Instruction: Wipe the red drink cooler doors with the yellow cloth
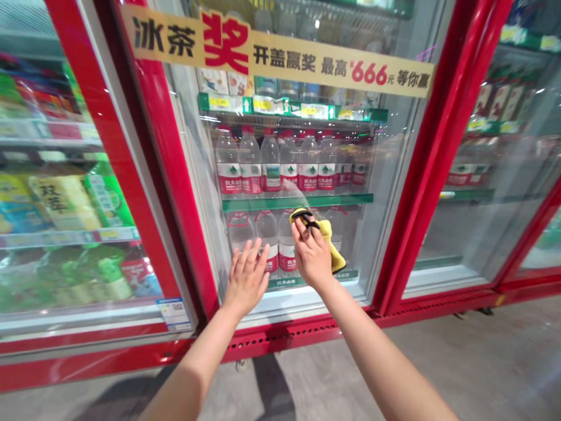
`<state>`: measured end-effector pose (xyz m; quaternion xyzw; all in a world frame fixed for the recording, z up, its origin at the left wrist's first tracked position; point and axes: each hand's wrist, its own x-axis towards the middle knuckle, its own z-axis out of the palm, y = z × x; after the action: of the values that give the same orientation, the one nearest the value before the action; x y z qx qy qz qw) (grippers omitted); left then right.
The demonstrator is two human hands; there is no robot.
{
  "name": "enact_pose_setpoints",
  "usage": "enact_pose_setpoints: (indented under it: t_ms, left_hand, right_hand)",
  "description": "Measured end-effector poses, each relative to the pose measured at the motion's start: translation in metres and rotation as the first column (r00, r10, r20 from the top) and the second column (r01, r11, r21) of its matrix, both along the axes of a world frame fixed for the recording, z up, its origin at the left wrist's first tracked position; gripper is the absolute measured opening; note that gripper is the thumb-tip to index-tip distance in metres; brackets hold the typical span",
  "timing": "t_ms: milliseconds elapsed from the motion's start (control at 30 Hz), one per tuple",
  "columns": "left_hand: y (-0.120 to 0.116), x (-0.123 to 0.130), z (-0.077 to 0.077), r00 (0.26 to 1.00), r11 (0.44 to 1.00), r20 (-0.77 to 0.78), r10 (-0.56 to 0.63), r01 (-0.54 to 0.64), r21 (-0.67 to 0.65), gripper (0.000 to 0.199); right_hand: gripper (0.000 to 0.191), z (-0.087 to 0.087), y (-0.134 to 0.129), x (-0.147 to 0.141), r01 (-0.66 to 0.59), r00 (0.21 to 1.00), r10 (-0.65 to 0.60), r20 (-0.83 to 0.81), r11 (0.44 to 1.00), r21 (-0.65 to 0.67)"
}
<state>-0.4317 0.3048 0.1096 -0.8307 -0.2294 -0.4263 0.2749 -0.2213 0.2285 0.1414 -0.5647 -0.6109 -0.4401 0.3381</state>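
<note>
A yellow cloth with black edging [333, 250] lies against the glass door [280, 295] of a red-framed drinks fridge, in front of the lower bottles. My right hand [312, 251] presses on it, with fingers bent over its black part. To the left, my left hand [248, 279] is spread flat at the lower part of the same door, holding nothing. Behind the glass, bottles with red labels [272, 161] stand on a green-edged shelf [298, 202], and more bottles stand below, partly hidden by both hands.
A yellow banner [280, 58] with printed characters crosses the upper door. Red frame posts [173, 152] flank the door. Another fridge with green and yellow drinks [65, 199] is at the left, another at the right. Grey floor [482, 362] lies below.
</note>
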Motion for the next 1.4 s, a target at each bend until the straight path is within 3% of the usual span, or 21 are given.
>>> enact_pose_setpoints:
  t_ms: [133, 233, 367, 500, 667, 767, 867, 967, 1067, 1167, 1267, 1400]
  left_hand:
    - [0.004, -0.006, -0.005, 1.000, 1.000, 0.002, 0.004, -0.004, 0.009, 0.088]
    - [0.007, -0.015, -0.008, 1.000, 1.000, -0.013, 0.019, -0.019, 0.010, 0.088]
    - [0.009, -0.033, -0.012, 0.997, 0.998, -0.056, 0.055, -0.054, 0.014, 0.089]
    - [0.011, -0.049, -0.016, 0.995, 0.995, -0.043, 0.087, -0.085, 0.043, 0.086]
    - [0.017, -0.063, -0.023, 0.994, 0.993, -0.019, 0.110, -0.109, 0.051, 0.084]
    - [0.020, -0.071, -0.026, 0.993, 0.993, -0.030, 0.115, -0.115, 0.008, 0.085]
    - [0.021, -0.082, -0.028, 0.991, 0.992, -0.041, 0.126, -0.127, -0.018, 0.085]
    - [0.022, -0.095, -0.031, 0.987, 0.988, -0.045, 0.154, -0.155, -0.016, 0.081]
    - [0.024, -0.106, -0.035, 0.985, 0.986, -0.034, 0.167, -0.167, 0.005, 0.079]
    - [0.026, -0.115, -0.038, 0.984, 0.984, -0.021, 0.178, -0.178, 0.016, 0.078]
    - [0.029, -0.121, -0.039, 0.984, 0.984, -0.009, 0.179, -0.179, 0.012, 0.079]
    - [0.031, -0.130, -0.042, 0.986, 0.986, -0.010, 0.165, -0.165, -0.001, 0.078]
  right_hand:
    - [0.044, -0.031, -0.016, 0.024, -0.130, 0.964, 0.134, 0.230, 0.991, -0.032]
    - [0.045, -0.034, -0.016, 0.039, -0.101, 0.990, 0.091, 0.107, 0.991, 0.087]
    - [0.059, -0.015, 0.005, -0.001, 0.055, 0.992, -0.033, -0.122, 0.982, 0.179]
    - [0.057, -0.019, 0.016, -0.047, 0.018, 1.000, -0.017, -0.019, 1.000, 0.022]
    - [0.046, -0.050, 0.002, -0.025, -0.188, 0.924, 0.215, 0.317, 0.976, -0.113]
    - [0.045, -0.048, 0.002, -0.018, -0.138, 0.962, 0.143, 0.233, 0.990, -0.040]
    - [0.053, -0.035, 0.016, -0.048, -0.072, 0.997, 0.073, 0.037, 0.997, -0.037]
    - [0.059, -0.033, 0.032, -0.088, -0.093, 0.995, 0.091, -0.028, 0.991, -0.097]
    - [0.053, -0.049, 0.036, -0.102, -0.177, 0.976, 0.194, 0.100, 0.971, -0.158]
    - [0.041, -0.062, 0.031, -0.093, -0.260, 0.910, 0.315, 0.270, 0.940, -0.222]
    - [0.040, -0.051, 0.031, -0.094, -0.235, 0.924, 0.287, 0.254, 0.947, -0.217]
    - [0.049, -0.029, 0.044, -0.132, -0.183, 0.971, 0.207, 0.119, 0.965, -0.191]
